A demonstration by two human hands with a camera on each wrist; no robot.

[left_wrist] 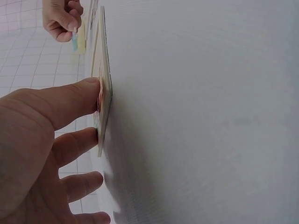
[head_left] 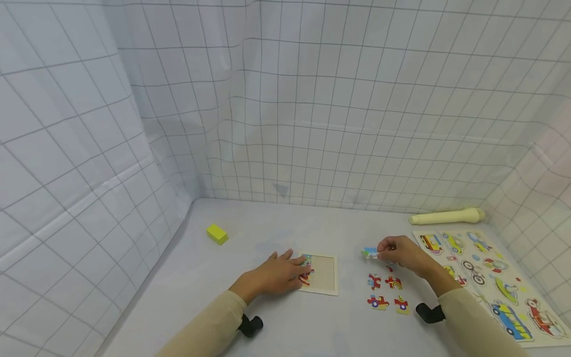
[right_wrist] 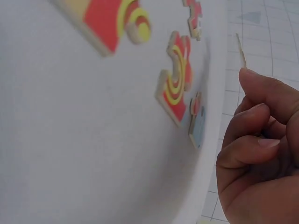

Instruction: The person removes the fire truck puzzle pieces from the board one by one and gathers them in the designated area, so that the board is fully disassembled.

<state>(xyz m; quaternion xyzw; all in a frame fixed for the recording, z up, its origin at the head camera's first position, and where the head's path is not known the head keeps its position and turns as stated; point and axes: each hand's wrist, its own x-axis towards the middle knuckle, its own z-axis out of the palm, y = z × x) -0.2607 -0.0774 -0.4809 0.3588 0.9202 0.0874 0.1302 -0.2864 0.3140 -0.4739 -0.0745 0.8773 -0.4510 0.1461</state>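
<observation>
My left hand [head_left: 278,273] lies with spread fingers over the left side of a small wooden puzzle tray [head_left: 336,280]. Its thumb and index finger touch the tray's edge and the fitted pieces [head_left: 305,278] in the left wrist view; the other fingers meet the table. The right part of the tray is bare board. To the right, my right hand [head_left: 403,255] pinches a blue and green jigsaw piece [head_left: 369,252] above the table, seen edge-on as a thin sliver [right_wrist: 241,50] in the right wrist view. Several loose red and yellow jigsaw pieces [head_left: 379,302] lie below that hand.
A yellow block [head_left: 217,234] sits at the back left. On the right lies a large board of vehicle pictures [head_left: 484,290], with a cream microphone-shaped object [head_left: 446,217] behind it. Gridded white curtains [head_left: 312,99] enclose the table's back and sides.
</observation>
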